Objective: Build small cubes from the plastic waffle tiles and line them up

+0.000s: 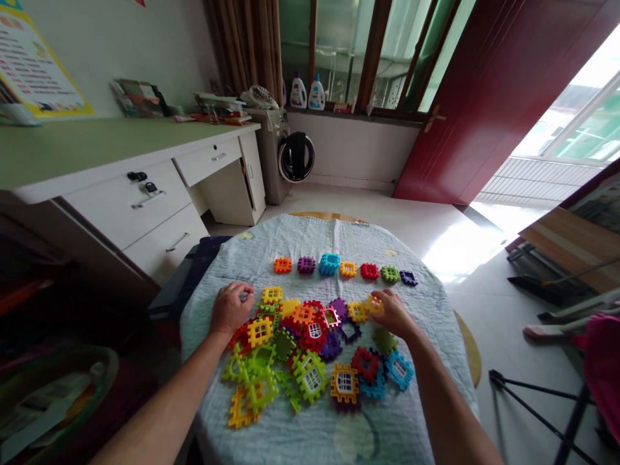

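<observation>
My right hand [391,312] pinches a yellow plastic window block [374,305] with notched edges at the right side of a loose pile. Just left of it lies another yellow window block [357,312]. My left hand [233,307] is on the pile's left side, its fingers curved with a gap between thumb and fingertips and nothing visible in them. Near it are a yellow block [272,295] and red pieces partly hidden by the hand. The pile also has an orange block [303,314], a lime green block [310,376] and a blue block [400,370].
Beyond the pile, a row of small blocks runs from an orange one [283,265] to a dark purple one [409,278], with a blue stack [329,263] between. A pale cloth [285,236] covers the round table. A desk [145,145] stands left; a black tripod [527,394] stands right.
</observation>
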A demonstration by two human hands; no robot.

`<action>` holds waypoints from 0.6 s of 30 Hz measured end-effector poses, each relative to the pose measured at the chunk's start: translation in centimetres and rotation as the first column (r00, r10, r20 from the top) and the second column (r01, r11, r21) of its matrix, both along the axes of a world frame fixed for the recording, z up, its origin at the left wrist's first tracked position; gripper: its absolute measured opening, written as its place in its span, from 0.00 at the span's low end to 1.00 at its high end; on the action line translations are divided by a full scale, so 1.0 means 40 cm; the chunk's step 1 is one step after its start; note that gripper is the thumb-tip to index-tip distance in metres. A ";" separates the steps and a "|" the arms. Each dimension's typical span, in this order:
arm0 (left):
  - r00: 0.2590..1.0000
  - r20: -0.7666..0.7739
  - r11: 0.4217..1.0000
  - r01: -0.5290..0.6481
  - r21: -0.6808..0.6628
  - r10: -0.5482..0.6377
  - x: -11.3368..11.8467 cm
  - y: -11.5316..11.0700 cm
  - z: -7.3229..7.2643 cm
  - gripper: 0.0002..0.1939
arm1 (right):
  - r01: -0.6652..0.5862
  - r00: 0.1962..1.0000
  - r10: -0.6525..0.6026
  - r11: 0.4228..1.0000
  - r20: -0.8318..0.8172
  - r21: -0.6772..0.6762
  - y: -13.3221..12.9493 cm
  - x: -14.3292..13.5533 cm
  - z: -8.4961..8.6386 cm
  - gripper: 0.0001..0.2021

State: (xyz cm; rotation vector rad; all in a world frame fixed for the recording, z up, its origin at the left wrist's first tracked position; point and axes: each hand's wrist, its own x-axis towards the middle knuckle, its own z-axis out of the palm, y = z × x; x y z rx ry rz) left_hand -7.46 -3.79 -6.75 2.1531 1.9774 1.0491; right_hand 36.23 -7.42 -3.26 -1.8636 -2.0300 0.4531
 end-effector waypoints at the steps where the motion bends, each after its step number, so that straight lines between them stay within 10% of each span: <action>1: 1.000 0.002 1.000 -0.001 -0.001 0.001 0.000 0.000 0.000 0.07 | -0.048 0.998 0.048 0.999 -0.037 0.005 -0.002 -0.005 0.008 0.23; 18: 1.000 0.007 1.000 -0.014 0.002 0.014 0.002 0.000 0.000 0.06 | -0.251 0.955 0.271 0.955 0.121 -0.158 0.010 -0.078 0.035 0.28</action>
